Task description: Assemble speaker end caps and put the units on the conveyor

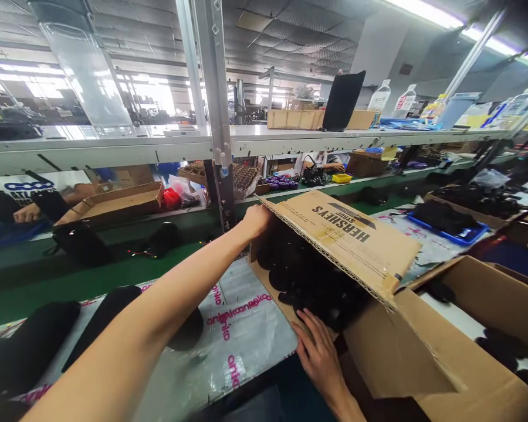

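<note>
Factory room with a metal shelf [114,143] over a long table [242,334] covered in shiny plastic. On it sits a rough brown cardboard box [259,264] full of soft black bundles [308,281]. The left hand [257,220] has a firm grip on the bumpy edge of the box flap [352,243], fingers curled over it. The right hand [319,357], fingers apart, touches the box's lower edge
</note>
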The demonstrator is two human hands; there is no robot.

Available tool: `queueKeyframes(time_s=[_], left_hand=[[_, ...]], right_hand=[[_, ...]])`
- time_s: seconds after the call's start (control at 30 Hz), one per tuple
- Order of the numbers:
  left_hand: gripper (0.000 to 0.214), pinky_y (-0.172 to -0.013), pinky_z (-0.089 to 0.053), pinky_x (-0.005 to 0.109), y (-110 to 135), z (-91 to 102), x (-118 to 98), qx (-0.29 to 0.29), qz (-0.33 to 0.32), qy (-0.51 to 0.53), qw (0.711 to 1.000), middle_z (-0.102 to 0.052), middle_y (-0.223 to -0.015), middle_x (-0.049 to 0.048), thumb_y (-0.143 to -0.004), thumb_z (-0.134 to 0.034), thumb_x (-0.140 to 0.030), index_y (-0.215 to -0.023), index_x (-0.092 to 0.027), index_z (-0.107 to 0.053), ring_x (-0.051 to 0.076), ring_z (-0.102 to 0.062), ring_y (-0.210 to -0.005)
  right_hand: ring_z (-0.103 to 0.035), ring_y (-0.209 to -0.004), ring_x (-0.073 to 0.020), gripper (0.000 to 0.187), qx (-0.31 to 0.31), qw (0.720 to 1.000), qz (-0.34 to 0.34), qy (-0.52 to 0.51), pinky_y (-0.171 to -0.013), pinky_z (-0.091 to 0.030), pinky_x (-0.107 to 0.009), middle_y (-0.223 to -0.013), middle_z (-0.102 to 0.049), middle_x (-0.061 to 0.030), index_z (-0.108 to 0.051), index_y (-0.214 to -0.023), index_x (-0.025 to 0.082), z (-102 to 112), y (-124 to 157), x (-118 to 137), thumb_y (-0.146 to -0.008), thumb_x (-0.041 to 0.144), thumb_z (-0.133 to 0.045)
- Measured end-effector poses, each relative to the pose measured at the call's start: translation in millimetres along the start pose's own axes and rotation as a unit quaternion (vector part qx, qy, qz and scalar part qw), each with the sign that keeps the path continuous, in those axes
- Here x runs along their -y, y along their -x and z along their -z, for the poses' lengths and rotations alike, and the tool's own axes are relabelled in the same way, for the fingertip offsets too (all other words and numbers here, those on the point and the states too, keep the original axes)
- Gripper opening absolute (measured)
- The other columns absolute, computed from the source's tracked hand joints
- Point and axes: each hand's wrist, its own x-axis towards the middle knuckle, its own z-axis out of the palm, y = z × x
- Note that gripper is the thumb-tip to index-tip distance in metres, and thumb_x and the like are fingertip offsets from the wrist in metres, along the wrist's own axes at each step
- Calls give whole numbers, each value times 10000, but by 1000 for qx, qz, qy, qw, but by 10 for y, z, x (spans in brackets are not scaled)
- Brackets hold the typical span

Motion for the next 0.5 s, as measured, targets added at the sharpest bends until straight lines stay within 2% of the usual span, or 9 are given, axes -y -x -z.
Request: queueKeyframes(time_s=[0.13,0.3,0.4,0.47,0.5], left_hand=[[352,-973,-649,484,48,147,-79,68,-4,-44,997,-705,-1357,112,-1054,-721,-361,-1350,-177,-674,270,-731,-1151],[336,-973,-651,484,256,386,-187,115,-11,-85,990,-717,-1340,104,-1059,-717,-359,-1336,-173,-681,261,-738,-1141],[259,-970,-656,484,511,677,-283,135,-20,-102,985,-767,-1248,120,-1042,-733,-286,-1256,-141,-722,273,-767,-1106],[205,-1008,-638,478,809,970,-313,142,-41,-101,984,-786,-1247,206,-975,-760,-164,-1175,-120,-775,349,-774,-1137],[248,-1033,-628,469,1017,1127,-304,144,-54,-95,983,-782,-1301,188,-953,-772,-162,-1201,-152,-778,357,-770,-1168]], right_hand=[[-650,-1416,-318,431,4,1000,2,-5,-1086,-624,-531,-1480,-706,-133,-695,-1400,203,19,-8,20,-1044,60,-499],[-652,-1418,-319,445,10,1000,7,-15,-1103,-615,-542,-1479,-712,-133,-703,-1369,189,36,-43,57,-1014,33,-483],[-666,-1402,-320,449,7,1000,5,-24,-1089,-626,-544,-1461,-721,-144,-707,-1345,180,51,-109,72,-993,10,-486],[-672,-1394,-320,438,5,999,0,-31,-1077,-635,-544,-1450,-722,-149,-717,-1311,184,73,-159,94,-983,3,-489],[-668,-1397,-320,426,5,999,-3,-36,-1072,-640,-539,-1450,-717,-149,-723,-1288,189,87,-182,114,-980,5,-491]])
